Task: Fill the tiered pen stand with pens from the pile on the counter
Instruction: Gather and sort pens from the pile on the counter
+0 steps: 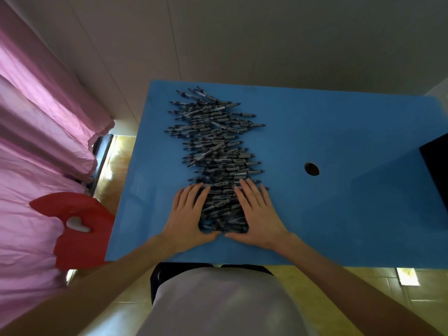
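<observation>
A long pile of grey and dark pens [215,146] runs down the middle of the blue counter [339,214], from its far edge towards me. My left hand [188,218] lies flat against the left side of the pile's near end, fingers spread. My right hand [257,215] lies flat against the right side, fingers spread over some pens. The two thumbs nearly meet at the near end of the pile. Neither hand grips a pen. No tiered pen stand is in view.
A round hole [311,169] pierces the counter right of the pile. A dark box corner [436,163] sits at the right edge. A red plastic chair [77,226] stands left of the counter, with pink curtains [36,141] behind it.
</observation>
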Demonstrator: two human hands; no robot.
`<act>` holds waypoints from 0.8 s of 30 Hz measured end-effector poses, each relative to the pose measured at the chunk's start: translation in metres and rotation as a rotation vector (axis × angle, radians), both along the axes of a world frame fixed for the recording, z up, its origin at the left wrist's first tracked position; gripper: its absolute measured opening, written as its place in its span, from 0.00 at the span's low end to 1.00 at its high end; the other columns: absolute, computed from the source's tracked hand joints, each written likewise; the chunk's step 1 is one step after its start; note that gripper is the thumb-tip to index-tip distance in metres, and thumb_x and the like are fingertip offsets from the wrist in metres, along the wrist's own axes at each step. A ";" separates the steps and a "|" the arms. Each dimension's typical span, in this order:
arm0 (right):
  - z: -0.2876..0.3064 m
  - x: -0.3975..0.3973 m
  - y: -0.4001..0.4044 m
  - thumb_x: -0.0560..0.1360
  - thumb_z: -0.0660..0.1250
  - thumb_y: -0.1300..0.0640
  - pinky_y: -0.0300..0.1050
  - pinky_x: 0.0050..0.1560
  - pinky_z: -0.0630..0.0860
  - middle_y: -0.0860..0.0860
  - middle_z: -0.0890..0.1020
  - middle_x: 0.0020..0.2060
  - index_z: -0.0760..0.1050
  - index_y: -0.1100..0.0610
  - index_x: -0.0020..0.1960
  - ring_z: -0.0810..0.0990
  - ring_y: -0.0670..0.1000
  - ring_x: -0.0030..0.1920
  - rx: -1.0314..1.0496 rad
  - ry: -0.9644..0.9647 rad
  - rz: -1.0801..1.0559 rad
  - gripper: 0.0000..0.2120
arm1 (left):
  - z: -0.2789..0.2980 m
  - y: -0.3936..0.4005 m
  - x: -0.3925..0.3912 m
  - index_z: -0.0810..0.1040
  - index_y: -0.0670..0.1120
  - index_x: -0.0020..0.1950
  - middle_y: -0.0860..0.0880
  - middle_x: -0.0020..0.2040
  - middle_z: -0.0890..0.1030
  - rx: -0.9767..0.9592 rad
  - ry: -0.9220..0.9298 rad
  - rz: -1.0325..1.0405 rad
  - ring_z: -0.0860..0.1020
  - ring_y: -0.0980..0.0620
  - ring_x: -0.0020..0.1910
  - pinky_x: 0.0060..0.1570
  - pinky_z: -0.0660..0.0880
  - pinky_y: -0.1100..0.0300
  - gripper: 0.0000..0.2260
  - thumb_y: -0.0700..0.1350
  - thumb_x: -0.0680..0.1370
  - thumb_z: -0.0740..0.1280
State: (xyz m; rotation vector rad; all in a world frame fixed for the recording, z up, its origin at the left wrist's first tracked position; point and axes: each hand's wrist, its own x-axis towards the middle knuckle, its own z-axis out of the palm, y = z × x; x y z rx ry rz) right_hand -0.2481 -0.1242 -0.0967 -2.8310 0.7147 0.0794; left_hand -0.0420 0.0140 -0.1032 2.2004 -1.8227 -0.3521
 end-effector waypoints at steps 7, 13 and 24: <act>0.012 0.017 -0.034 0.71 0.54 0.20 0.63 0.80 0.45 0.56 0.41 0.82 0.40 0.58 0.83 0.36 0.56 0.81 -0.039 0.136 0.190 0.57 | -0.005 -0.008 0.006 0.50 0.46 0.83 0.45 0.83 0.51 0.014 0.084 0.079 0.48 0.44 0.82 0.80 0.46 0.39 0.55 0.77 0.68 0.63; 0.012 0.024 -0.019 0.75 0.51 0.23 0.65 0.79 0.45 0.58 0.42 0.82 0.41 0.60 0.83 0.38 0.58 0.81 -0.139 0.137 0.335 0.53 | -0.015 0.012 -0.003 0.49 0.41 0.82 0.43 0.83 0.52 -0.016 0.146 0.221 0.50 0.44 0.82 0.80 0.50 0.41 0.57 0.76 0.68 0.66; 0.016 0.040 -0.020 0.75 0.49 0.22 0.64 0.79 0.47 0.59 0.49 0.82 0.48 0.61 0.82 0.45 0.59 0.82 -0.120 0.172 0.375 0.53 | 0.003 0.000 -0.009 0.40 0.44 0.83 0.49 0.83 0.36 -0.102 0.438 0.010 0.40 0.47 0.83 0.78 0.57 0.38 0.56 0.55 0.71 0.78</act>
